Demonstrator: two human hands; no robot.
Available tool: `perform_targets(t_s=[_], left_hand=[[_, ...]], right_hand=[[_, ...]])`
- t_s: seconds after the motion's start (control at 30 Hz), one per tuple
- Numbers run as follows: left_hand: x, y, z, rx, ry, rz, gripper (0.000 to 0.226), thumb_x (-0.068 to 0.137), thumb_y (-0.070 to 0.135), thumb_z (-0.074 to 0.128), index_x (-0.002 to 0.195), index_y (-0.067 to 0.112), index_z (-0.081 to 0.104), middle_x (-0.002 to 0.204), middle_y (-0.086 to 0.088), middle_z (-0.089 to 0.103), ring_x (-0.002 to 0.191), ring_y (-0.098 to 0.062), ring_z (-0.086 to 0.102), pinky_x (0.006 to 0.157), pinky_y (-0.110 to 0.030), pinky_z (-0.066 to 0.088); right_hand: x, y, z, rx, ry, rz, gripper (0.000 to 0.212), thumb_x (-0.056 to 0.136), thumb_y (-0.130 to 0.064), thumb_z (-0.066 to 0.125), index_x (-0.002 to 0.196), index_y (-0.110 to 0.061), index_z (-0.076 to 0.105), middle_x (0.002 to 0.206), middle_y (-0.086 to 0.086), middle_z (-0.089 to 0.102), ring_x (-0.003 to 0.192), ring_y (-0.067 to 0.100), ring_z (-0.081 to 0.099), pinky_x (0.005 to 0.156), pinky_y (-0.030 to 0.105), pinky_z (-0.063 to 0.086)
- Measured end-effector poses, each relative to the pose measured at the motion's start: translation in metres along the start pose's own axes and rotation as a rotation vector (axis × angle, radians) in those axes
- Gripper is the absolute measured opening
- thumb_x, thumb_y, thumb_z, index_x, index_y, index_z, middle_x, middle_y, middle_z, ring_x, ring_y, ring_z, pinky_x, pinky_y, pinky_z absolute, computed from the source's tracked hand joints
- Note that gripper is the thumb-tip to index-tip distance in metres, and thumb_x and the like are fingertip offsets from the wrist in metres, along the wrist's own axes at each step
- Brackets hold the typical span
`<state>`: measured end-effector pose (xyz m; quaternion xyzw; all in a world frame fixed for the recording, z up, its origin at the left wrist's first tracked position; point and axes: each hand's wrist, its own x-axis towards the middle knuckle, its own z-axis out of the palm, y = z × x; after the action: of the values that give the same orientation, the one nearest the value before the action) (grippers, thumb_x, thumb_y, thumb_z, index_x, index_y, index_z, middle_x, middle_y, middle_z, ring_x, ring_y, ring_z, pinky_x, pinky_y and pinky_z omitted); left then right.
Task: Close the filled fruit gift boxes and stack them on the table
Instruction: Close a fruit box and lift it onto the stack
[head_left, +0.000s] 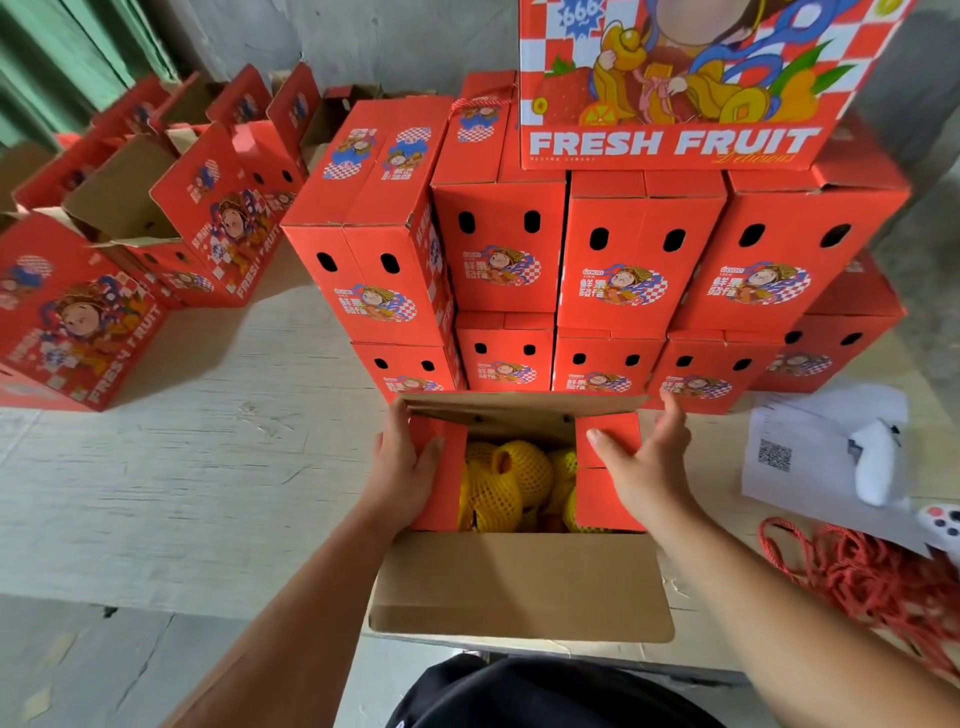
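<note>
The open box (519, 582) sits just before the stack (597, 270). Left hand (402, 467) and right hand (644, 462), fingers straight, press its side flaps (605, 499) inward. Next, probably: fold the long flaps over.

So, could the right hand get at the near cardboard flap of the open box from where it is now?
Probably yes. The right hand rests on the right side flap, and the near flap lies folded out toward the person just below it, bare, with nothing on it. The right forearm only passes beside its corner.
</note>
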<state>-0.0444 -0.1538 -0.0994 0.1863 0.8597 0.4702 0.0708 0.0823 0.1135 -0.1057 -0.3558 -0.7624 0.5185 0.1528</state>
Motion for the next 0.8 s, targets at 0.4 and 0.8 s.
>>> perform_targets(t_s=[0.4,0.8], left_hand=[[-0.004,0.008,-0.009,-0.208,0.169,-0.087,0.029,0.085,0.056,0.073,0.100,0.032,0.066,0.109,0.022,0.071,0.103,0.001,0.065,0.082,-0.012,0.046],[0.026,0.017,-0.028,0.732,-0.098,0.343,0.091,0.078,0.092,0.038,0.138,0.029,0.064,0.131,0.003,0.066,0.120,-0.031,0.059,0.105,-0.045,0.042]], right_hand=[[-0.002,0.006,-0.028,0.149,-0.304,-0.312,0.062,0.083,-0.052,0.061,0.135,-0.018,0.064,0.152,-0.005,0.053,0.143,0.007,0.045,0.120,0.043,0.037],[0.012,-0.017,-0.046,-0.617,-0.412,-0.508,0.072,0.089,-0.073,0.045,0.152,-0.041,0.036,0.144,-0.007,0.037,0.121,0.022,0.057,0.085,0.043,0.055]])
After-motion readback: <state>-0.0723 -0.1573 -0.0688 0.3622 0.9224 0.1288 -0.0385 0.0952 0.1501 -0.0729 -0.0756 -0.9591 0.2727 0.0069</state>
